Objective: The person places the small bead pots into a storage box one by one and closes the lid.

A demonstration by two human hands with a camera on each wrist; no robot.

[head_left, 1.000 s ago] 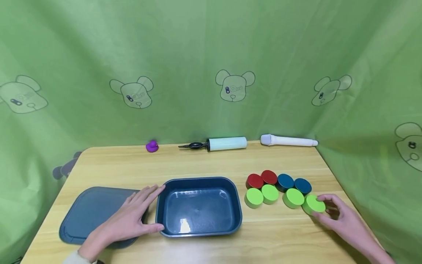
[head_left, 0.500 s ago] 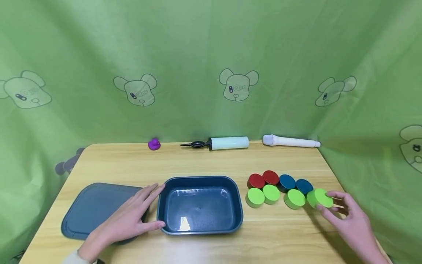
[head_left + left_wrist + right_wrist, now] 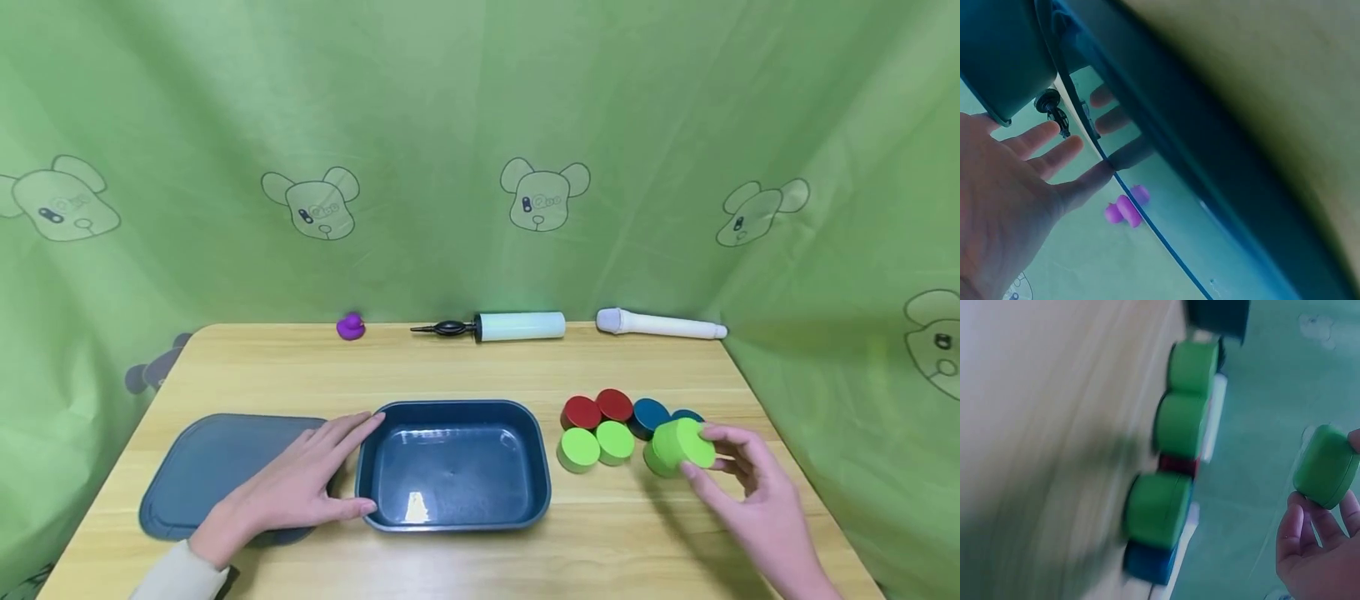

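Note:
My right hand pinches a short green cylinder between thumb and fingers. A thin seam runs near one end of it in the right wrist view, where it is raised clear of the table. In the head view it overlaps another green cylinder standing there. Two more green cylinders, two red ones and two blue ones stand close together to the left and behind. My left hand lies with fingers extended and thumb spread at the left rim of an empty dark blue box.
A flat dark blue lid lies left of the box, partly under my left forearm in view. Along the table's back edge are a purple duck, a hand pump and a white toy microphone. A green curtain hangs behind.
My right hand has lifted the rightmost green cylinder off the table and carried it left, over the neighbouring green one. My left hand stays at the box's rim.

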